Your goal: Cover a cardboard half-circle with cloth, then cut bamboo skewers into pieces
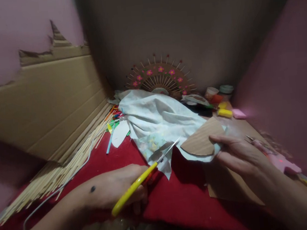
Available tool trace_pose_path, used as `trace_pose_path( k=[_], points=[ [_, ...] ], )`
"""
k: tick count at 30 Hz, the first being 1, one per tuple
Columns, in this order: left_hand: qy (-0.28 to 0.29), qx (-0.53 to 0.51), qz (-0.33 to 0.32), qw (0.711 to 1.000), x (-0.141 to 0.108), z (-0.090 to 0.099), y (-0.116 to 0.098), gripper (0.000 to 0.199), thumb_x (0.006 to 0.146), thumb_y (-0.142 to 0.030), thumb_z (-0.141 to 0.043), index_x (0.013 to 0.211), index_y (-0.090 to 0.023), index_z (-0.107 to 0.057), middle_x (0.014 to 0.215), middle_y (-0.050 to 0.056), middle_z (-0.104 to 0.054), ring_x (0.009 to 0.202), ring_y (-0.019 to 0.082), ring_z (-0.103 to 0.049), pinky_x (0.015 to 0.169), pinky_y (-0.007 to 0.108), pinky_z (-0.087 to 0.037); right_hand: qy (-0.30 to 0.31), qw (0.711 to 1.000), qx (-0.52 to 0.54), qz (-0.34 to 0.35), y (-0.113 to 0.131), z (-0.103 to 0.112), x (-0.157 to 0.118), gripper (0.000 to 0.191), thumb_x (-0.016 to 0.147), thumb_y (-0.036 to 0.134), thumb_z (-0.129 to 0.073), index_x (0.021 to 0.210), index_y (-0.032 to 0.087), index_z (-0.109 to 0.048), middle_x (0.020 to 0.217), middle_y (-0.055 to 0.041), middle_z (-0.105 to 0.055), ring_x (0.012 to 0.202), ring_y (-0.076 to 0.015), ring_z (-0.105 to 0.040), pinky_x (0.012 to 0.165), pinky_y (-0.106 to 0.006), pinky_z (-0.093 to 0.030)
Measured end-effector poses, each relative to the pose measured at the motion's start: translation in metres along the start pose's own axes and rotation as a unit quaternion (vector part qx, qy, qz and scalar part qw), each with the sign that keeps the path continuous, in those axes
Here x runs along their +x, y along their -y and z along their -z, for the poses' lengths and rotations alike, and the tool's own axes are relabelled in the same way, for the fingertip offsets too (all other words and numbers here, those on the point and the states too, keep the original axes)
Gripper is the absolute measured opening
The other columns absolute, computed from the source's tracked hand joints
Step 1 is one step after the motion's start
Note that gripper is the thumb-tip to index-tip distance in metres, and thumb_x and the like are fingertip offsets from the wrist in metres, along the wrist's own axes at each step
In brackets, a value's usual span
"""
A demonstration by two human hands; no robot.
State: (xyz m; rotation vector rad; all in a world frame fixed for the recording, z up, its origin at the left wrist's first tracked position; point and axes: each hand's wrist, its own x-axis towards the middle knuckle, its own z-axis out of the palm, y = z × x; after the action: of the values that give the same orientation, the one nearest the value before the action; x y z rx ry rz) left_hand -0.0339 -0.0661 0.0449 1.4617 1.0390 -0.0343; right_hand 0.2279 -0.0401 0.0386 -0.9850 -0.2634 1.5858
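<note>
Closest to us, our left hand point(117, 189) is wrapping its fingers around the yellow handles of the scissors point(142, 179). That grip is closed tight on them. The thin blades are pointing up and to the right, and their tips are touching the edge of the white cloth point(154, 124). We think the blades are only a little bit open, but they are blurry, so it is hard to tell.

Our right hand point(238, 153) is pinching a brown cardboard shape point(203, 139) with a bit of the white cloth under it. The thumb is pressing on top and the other fingers are curling below, so this grip is closed on both. The shape is sitting just to the right of the scissor tips.

The cloth is lying in a crumpled heap on the red table point(178, 199). A flat piece of cardboard point(228, 187) is lying under our right hand. A bunch of thin wooden sticks point(63, 167) is lying on the left, beside a big cardboard sheet point(44, 104) leaning on the wall. At the back, a fan made of sticks point(161, 78) with pink flowers is standing up. Little paint pots point(216, 94) are sitting to its right.
</note>
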Motion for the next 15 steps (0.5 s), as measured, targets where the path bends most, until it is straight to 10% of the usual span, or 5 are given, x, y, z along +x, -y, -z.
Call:
trace_pose_path(
  k=[15],
  points=[
    [-0.037, 0.073, -0.042, 0.996, 0.010, -0.002, 0.007, 0.020, 0.081, -0.036, -0.046, 0.075, -0.017, -0.050, 0.060, 0.000, -0.050, 0.051, 0.011, -0.044, 0.043, 0.020, -0.033, 0.090, 0.996, -0.003, 0.025, 0.002, 0.026, 0.026, 0.048, 0.067, -0.005, -0.053, 0.106, 0.021, -0.062, 0.090, -0.0035, -0.072, 0.091, -0.0224, -0.069, 0.088, -0.040, -0.054]
  ],
)
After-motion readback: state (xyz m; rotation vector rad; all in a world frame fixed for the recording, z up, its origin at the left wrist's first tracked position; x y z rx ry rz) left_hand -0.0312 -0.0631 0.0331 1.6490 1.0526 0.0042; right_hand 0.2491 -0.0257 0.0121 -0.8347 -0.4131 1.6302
